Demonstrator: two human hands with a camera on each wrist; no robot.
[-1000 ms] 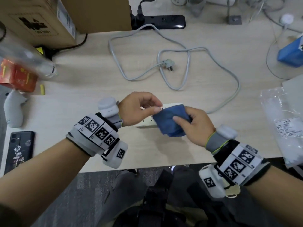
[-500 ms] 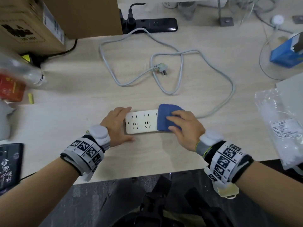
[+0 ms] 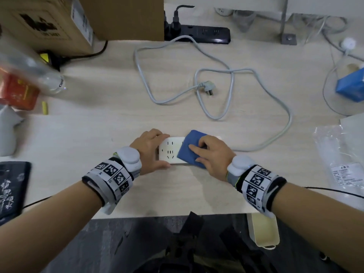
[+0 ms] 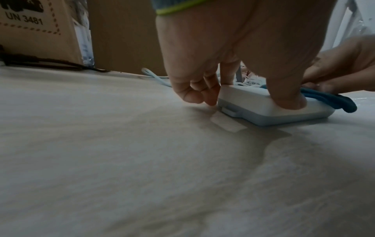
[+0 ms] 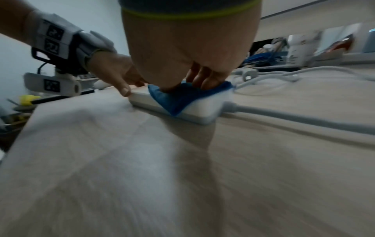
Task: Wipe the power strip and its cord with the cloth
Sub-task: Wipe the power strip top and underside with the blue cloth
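The white power strip lies flat on the table near the front edge. My left hand grips its left end, thumb on the near side, fingers over the far side and end. In the left wrist view the thumb presses the strip. My right hand holds the folded blue cloth down on the strip's top, fingers bent over it. The right wrist view shows the cloth draped over the strip's near edge. The grey cord leaves the right end and loops back to its plug.
A black power strip and cardboard boxes stand at the back. A clear bottle, a red box and a phone lie left. A blue box and a plastic bag lie right.
The strip, held up between both hands a second ago, now lies flat on the table. Since then the cloth has slid left along its top, uncovering the right end.
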